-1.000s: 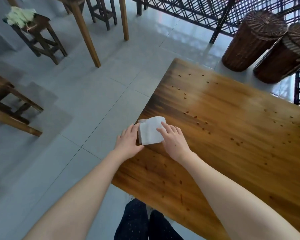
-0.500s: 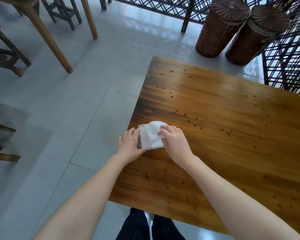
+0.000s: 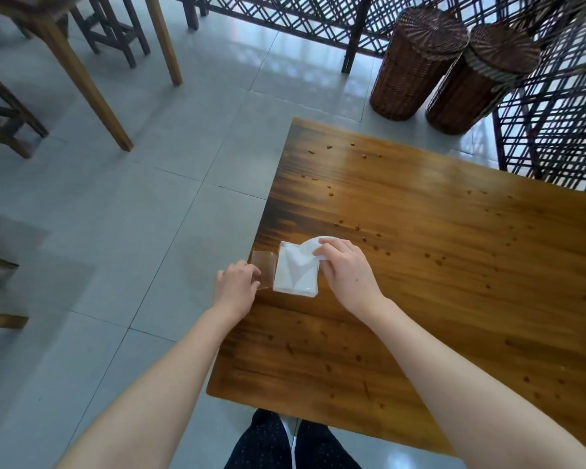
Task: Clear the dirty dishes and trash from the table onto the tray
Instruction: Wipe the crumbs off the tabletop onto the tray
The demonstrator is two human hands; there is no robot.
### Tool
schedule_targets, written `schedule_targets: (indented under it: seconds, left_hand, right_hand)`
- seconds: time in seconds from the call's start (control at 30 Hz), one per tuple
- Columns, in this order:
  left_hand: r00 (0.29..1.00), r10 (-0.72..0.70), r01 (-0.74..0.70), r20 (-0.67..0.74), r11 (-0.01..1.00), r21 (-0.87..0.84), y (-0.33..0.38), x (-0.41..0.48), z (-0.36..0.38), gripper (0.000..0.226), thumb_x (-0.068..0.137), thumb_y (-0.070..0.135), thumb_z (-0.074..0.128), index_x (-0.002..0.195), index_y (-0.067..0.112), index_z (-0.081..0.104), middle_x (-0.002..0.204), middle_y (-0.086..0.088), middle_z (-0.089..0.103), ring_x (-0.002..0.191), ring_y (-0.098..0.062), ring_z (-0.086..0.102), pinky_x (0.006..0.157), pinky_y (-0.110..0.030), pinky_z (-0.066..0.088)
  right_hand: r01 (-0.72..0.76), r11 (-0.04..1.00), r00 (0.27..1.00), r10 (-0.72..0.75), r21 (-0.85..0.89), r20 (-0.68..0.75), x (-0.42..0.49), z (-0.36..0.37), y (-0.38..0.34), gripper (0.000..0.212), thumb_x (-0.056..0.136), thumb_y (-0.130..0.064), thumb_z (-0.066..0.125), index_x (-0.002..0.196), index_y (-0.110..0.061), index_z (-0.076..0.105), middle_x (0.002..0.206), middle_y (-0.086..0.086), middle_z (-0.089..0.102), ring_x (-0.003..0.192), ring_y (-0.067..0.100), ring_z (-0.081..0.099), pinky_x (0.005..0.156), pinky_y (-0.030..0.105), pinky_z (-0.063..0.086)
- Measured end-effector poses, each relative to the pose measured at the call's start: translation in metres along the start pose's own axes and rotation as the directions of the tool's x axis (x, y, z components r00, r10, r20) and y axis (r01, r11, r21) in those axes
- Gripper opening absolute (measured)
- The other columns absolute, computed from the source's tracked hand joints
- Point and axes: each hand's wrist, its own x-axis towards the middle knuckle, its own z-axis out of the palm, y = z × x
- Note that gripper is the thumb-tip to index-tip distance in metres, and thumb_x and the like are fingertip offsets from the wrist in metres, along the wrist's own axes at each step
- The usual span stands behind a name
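Tissue pack (image 3: 295, 279) gripped between left hand (image 3: 236, 284) and right hand (image 3: 347, 270).

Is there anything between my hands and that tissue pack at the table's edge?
Nothing visible is in the way. The right hand pinches the top tissue of the tissue pack, and the left hand holds its clear flap. No tray is in view, so the path there cannot be judged.

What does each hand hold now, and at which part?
The left hand pinches the clear wrapper at its empty left end; the right hand pinches the top tissue at its raised edge.
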Motion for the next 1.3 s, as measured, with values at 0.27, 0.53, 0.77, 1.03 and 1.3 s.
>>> schedule_targets:
  seconds: [0.27, 0.53, 0.77, 1.03, 1.3]
  left_hand:
    - [0.996, -0.07, 0.068, 0.048, 0.997, 0.044, -0.01, -0.013, -0.015, 0.03, 0.095, 0.027, 0.057, 0.123, 0.018, 0.062, 0.123, -0.001, 0.06, 0.113, -0.019, 0.055, 0.098, -0.033, 0.04]
    - [0.988, -0.153, 0.153, 0.011, 0.987, 0.054, -0.011, -0.019, -0.032, 0.036, 0.096, 0.026, 0.055, 0.13, 0.015, 0.055, 0.13, -0.004, 0.056, 0.118, -0.022, 0.053, 0.1, -0.036, 0.038]
    - [0.987, -0.15, 0.149, 0.05, 0.989, 0.017, -0.004, -0.018, -0.036, 0.043, 0.095, 0.025, 0.056, 0.136, 0.017, 0.047, 0.13, -0.008, 0.05, 0.118, -0.025, 0.05, 0.098, -0.037, 0.04]
    - [0.994, -0.096, 0.099, 0.06, 0.994, -0.047, 0.012, -0.016, -0.028, 0.043, 0.094, 0.023, 0.06, 0.134, 0.02, 0.046, 0.129, -0.008, 0.047, 0.114, -0.024, 0.051, 0.095, -0.034, 0.044]
    - [0.991, -0.129, 0.126, -0.029, 0.988, -0.087, -0.002, -0.041, -0.028, 0.057, 0.092, 0.03, 0.061, 0.143, 0.026, 0.038, 0.131, -0.008, 0.044, 0.116, -0.024, 0.049, 0.095, -0.038, 0.047]
  right_hand:
    - [0.06, 0.998, 0.995, -0.061, -0.018, -0.083, 0.01, -0.021, -0.004, 0.017, 0.092, -0.004, 0.057, 0.103, -0.005, 0.069, 0.117, 0.01, 0.066, 0.114, 0.028, 0.058, 0.098, 0.03, 0.04]
    - [0.074, 0.996, 0.985, -0.08, -0.041, -0.15, 0.014, -0.045, 0.0, 0.016, 0.092, 0.0, 0.055, 0.102, -0.005, 0.068, 0.112, 0.01, 0.067, 0.108, 0.028, 0.06, 0.093, 0.036, 0.045]
    - [0.035, 0.997, 0.981, -0.047, -0.068, -0.186, -0.007, -0.061, 0.023, 0.02, 0.088, 0.009, 0.056, 0.098, -0.004, 0.068, 0.107, 0.012, 0.069, 0.105, 0.031, 0.061, 0.093, 0.04, 0.045]
    - [-0.055, 0.996, 0.98, 0.04, -0.076, -0.194, -0.033, -0.069, 0.061, 0.025, 0.086, 0.013, 0.055, 0.096, -0.006, 0.067, 0.104, 0.008, 0.068, 0.105, 0.03, 0.06, 0.092, 0.041, 0.043]
    - [0.047, 0.997, 0.998, -0.049, -0.061, -0.027, -0.029, -0.025, 0.044, 0.025, 0.087, 0.007, 0.058, 0.104, -0.006, 0.069, 0.116, 0.01, 0.065, 0.112, 0.029, 0.057, 0.098, 0.04, 0.042]
